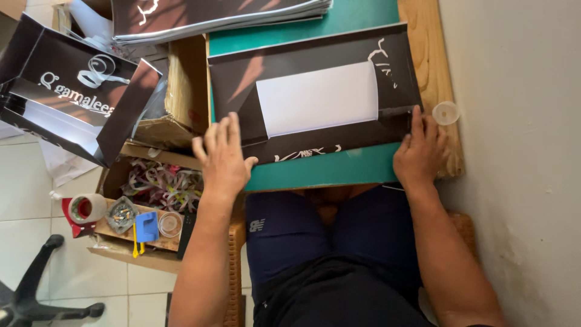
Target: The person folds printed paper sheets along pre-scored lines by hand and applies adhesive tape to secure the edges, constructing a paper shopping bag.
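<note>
A small home workshop for making paper bags. A green cutting mat lies on a wooden board at the centre, with a stack of printed black sheets at 12 o'clock. A finished black bag stands at 10 o'clock. At 8 o'clock, a cardboard box holds paper scraps and tape over a white tiled floor.
</note>
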